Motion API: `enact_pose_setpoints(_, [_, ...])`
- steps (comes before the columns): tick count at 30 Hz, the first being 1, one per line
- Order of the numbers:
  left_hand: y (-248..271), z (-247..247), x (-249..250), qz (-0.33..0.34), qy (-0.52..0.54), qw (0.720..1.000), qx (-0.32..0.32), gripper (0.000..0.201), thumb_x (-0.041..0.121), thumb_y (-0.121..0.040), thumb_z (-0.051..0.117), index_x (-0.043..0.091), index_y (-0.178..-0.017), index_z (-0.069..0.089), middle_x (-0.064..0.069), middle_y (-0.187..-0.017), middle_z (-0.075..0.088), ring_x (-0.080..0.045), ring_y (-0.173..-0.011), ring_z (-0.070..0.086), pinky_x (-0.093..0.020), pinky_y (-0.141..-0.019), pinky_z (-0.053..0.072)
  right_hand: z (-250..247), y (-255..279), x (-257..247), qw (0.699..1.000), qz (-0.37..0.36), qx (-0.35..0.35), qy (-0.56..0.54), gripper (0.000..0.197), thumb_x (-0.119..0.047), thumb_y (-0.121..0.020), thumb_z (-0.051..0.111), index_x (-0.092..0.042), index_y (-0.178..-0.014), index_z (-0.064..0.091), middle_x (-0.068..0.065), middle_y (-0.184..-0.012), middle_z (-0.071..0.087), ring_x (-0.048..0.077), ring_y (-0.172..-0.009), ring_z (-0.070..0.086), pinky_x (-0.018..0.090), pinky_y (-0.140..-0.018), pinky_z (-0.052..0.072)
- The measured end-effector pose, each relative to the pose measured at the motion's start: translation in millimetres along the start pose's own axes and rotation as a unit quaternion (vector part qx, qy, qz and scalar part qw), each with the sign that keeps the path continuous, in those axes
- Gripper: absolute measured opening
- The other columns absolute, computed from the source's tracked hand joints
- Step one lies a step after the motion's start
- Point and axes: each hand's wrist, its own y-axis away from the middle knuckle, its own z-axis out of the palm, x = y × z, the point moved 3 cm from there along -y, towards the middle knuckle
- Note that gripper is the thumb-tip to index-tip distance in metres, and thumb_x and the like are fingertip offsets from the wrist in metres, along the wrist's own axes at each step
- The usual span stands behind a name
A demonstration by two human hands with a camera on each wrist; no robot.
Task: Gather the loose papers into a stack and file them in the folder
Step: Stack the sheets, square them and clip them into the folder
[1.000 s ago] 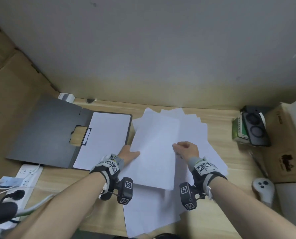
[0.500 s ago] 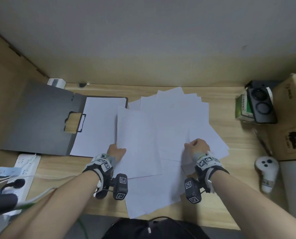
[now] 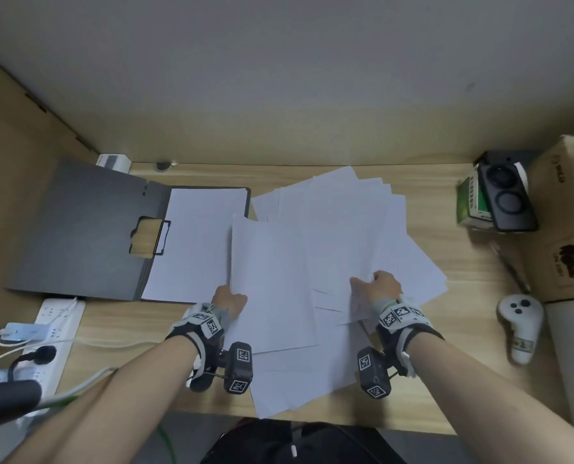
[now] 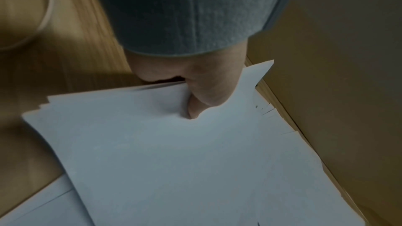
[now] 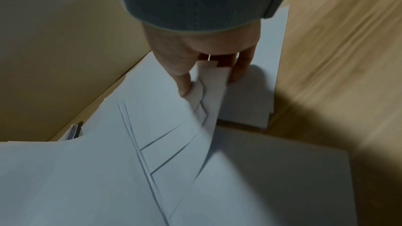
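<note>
Mostly the loose papers lay fanned across the desk beyond my fingertips, not yet squared. My left hand pinched the near-left edge of a small stack, thumb on top. My right hand had its fingers curled round several bent sheet corners. The folder sat open, out past my left fingers, one sheet inside. I judged the risk lay on the right: the corners splayed unevenly in that grip, so pulling could crease them or let lower sheets slip off the near edge.
</note>
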Motion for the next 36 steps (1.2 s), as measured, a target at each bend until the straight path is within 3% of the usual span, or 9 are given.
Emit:
enact_pose_setpoints(3, [-1,4,-6,0.006,0.014,0.999,-0.031,0.018,0.005,-0.084,0.052,0.008,-0.070,0.041,-0.005,-0.068,0.044,-0.021,-0.067,0.043,-0.029,-0.058,0.034,8,5,4,1.000,-0.003,-0.017,0.020,0.027,-0.033,-0.073,0.063,-0.008,-0.068,0.054,0.010,-0.072,0.063,0.030,-0.065,0.059,0.030,-0.059,0.043])
enact_pose_setpoints(9, [0,-1,0,0.015,-0.018,1.000,-0.009,0.022,0.003,-0.082,0.050,0.007,-0.066,0.038,-0.009,-0.068,0.049,-0.019,-0.060,0.043,-0.023,-0.053,0.032,-11,9,13,0.999,-0.031,0.008,0.016,0.039,-0.014,-0.086,0.052,-0.016,-0.054,0.029,0.004,-0.055,0.033,0.024,-0.058,0.035,0.030,-0.053,0.021])
enact_pose_setpoints(11, [4,-6,9,0.011,-0.046,0.999,0.021,0.012,0.002,-0.086,0.048,0.000,-0.074,0.051,-0.016,-0.087,0.064,-0.026,-0.073,0.058,-0.028,-0.062,0.045,-24,9,15,0.999,-0.037,0.024,-0.006,0.037,-0.013,-0.087,0.050,-0.018,-0.057,0.028,0.003,-0.057,0.031,0.021,-0.060,0.031,0.032,-0.054,0.018])
enact_pose_setpoints(14, [3,-14,18,0.019,-0.053,0.998,0.036,0.030,0.000,-0.089,0.046,-0.010,-0.115,0.058,-0.024,-0.117,0.063,-0.038,-0.106,0.062,-0.039,-0.091,0.051,-50,11,12,0.994,-0.070,0.075,-0.037,0.039,-0.013,-0.094,0.046,-0.015,-0.058,0.031,0.008,-0.060,0.041,0.026,-0.065,0.040,0.033,-0.055,0.024])
enact_pose_setpoints(20, [12,-22,29,0.017,-0.053,0.998,0.026,0.038,0.001,-0.091,0.044,-0.006,-0.129,0.050,-0.021,-0.130,0.056,-0.038,-0.117,0.056,-0.038,-0.098,0.046,-75,6,5,0.972,-0.034,0.175,-0.154,0.024,-0.013,-0.090,0.046,0.007,-0.084,0.056,0.027,-0.076,0.058,0.040,-0.071,0.057,0.041,-0.066,0.047])
enact_pose_setpoints(28, [20,-10,24,-0.002,0.038,0.998,-0.047,0.034,0.004,-0.085,0.049,-0.006,-0.118,0.047,-0.019,-0.111,0.059,-0.034,-0.103,0.059,-0.034,-0.080,0.045,-15,21,-17,0.984,-0.060,-0.013,-0.169,0.028,-0.018,-0.086,0.061,-0.014,-0.059,0.055,0.003,-0.057,0.055,0.020,-0.060,0.052,0.026,-0.056,0.041])
enact_pose_setpoints(30, [27,-7,23,-0.008,0.077,0.995,-0.069,0.037,0.010,-0.088,0.052,0.007,-0.122,0.040,-0.017,-0.111,0.054,-0.028,-0.100,0.050,-0.033,-0.082,0.039,8,27,-19,0.988,-0.075,-0.058,-0.121,0.026,-0.023,-0.082,0.067,-0.014,-0.059,0.059,0.002,-0.059,0.056,0.018,-0.060,0.052,0.027,-0.056,0.039])
enact_pose_setpoints(33, [26,-4,22,-0.013,0.173,0.981,-0.089,0.062,0.037,-0.096,0.046,-0.002,-0.142,0.033,-0.020,-0.140,0.044,-0.026,-0.110,0.047,-0.032,-0.090,0.036,36,39,-20,0.986,-0.070,-0.132,-0.070,0.013,-0.024,-0.078,0.069,-0.013,-0.071,0.070,0.000,-0.065,0.063,0.018,-0.062,0.058,0.025,-0.057,0.043])
enact_pose_setpoints(36, [22,2,19,-0.031,0.291,0.948,-0.129,0.092,0.075,-0.083,0.036,0.011,-0.148,0.029,-0.012,-0.152,0.033,-0.028,-0.135,0.040,-0.042,-0.115,0.029,51,50,-20,0.980,-0.067,-0.176,-0.059,0.017,-0.024,-0.073,0.071,-0.015,-0.060,0.062,-0.002,-0.056,0.055,0.017,-0.054,0.050,0.022,-0.049,0.039])
